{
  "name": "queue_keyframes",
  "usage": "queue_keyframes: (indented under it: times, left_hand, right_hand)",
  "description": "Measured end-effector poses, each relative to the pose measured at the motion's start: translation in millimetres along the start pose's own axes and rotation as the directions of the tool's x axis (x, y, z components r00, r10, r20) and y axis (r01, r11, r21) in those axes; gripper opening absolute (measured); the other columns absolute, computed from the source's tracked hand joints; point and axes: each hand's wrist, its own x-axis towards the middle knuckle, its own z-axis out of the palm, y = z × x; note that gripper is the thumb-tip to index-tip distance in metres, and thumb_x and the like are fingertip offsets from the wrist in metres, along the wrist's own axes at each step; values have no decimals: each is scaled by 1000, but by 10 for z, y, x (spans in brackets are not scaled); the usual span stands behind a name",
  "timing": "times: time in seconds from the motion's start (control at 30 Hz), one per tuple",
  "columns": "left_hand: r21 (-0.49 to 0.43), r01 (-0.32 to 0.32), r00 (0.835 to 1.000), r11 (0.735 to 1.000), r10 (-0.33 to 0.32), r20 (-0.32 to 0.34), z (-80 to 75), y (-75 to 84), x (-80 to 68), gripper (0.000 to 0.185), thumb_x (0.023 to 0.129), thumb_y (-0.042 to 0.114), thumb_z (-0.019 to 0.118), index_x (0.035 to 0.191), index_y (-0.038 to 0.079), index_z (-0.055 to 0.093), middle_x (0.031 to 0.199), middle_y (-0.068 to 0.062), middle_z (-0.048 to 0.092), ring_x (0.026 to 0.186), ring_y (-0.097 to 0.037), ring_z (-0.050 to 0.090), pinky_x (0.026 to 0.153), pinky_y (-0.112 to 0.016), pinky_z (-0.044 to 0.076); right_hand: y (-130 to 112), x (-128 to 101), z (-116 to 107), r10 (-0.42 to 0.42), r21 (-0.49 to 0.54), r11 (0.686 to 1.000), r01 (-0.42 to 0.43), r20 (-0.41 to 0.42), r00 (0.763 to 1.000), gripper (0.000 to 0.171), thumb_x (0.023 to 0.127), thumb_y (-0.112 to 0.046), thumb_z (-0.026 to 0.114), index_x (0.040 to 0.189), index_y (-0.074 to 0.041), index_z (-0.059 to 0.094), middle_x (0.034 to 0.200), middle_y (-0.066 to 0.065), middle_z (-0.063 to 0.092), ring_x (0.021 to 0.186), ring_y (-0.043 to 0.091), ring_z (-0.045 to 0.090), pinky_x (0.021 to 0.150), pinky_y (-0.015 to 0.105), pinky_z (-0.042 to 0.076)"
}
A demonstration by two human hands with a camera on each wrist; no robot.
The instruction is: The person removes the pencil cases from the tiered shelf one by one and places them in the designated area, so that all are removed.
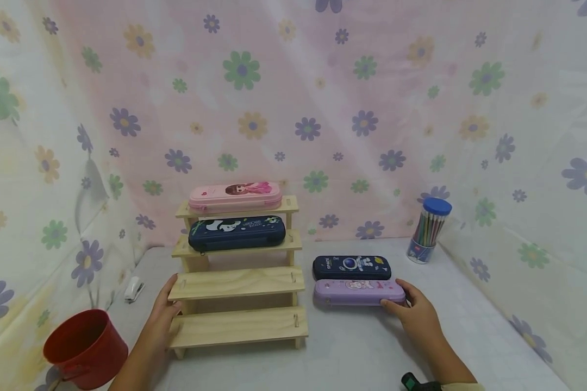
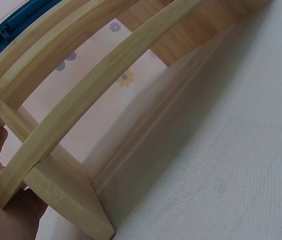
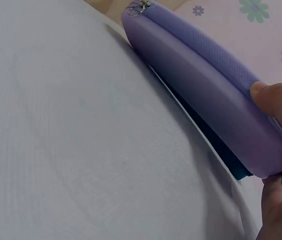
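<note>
Bare right hand [image 1: 419, 315] nearest its own wrist camera: thumb on the near side at the zip band, a finger round the far corner, pinching the right end of a lilac, round-cornered, hard-shell pencil case [image 1: 359, 294]. Case points away from the palm toward 9 to 10 o'clock, low over the white tablecloth [image 1: 342, 347]; cannot tell if its whole underside bears on the cloth. Metal zip pull [image 3: 140, 7] at the opposite end, clear of the fingers.

Handling, judged: light, moulded shell stiff with slight give, smooth face a little slippery, not fragile. Zip band likely grips better than curved shell. End hold may let the far end droop; mid-length pinch across the long sides looks steadier.

Close alongside at 12 o'clock: dark navy space-print pencil case [image 1: 352, 266]. At 9 o'clock: pale plywood four-step rack [image 1: 237, 327], pink doll-print pencil case [image 1: 235, 202] on top step, navy panda-print pencil case [image 1: 239, 239] on second. Left hand [image 1: 162, 312] grips the rack's left end. At 2 o'clock: blue-lidded clear tub of pencils [image 1: 427, 232]. Red bucket [image 1: 85, 353] at 8 o'clock from left hand.
</note>
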Motion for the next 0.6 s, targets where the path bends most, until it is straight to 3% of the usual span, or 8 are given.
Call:
queue_keyframes:
  times: [0.23, 0.4, 0.6]
  left_hand:
    - [-7, -23, 1000, 1000, 23, -8, 11, 3, 3, 72, 110, 10, 30, 169, 28, -6, 176, 1, -11, 162, -30, -17, 124, -67, -13]
    - [13, -30, 999, 999, 30, -15, 18, -17, 0, 70, 111, 11, 29, 170, 27, -6, 176, 3, -11, 162, -28, -17, 124, -66, -14]
    - [-8, -52, 999, 999, 52, -5, -5, -32, -3, 72, 110, 9, 31, 170, 26, -5, 177, -4, -11, 161, -34, -15, 123, -69, -12]
  right_hand:
    - [54, 23, -23, 11, -69, 998, -7, 46, 999, 115, 83, -70, 75, 165, -6, 27, 168, 27, 27, 155, 48, 25, 122, 62, 29]
    - [76, 19, -29, 8, -110, 994, 0, 72, 997, 112, 85, -68, 74, 165, -5, 27, 168, 28, 27, 155, 49, 26, 122, 62, 28]
    - [70, 34, -18, -14, -139, 990, 23, 68, 998, 107, 90, -64, 72, 166, -5, 25, 168, 27, 28, 154, 49, 27, 122, 63, 27]
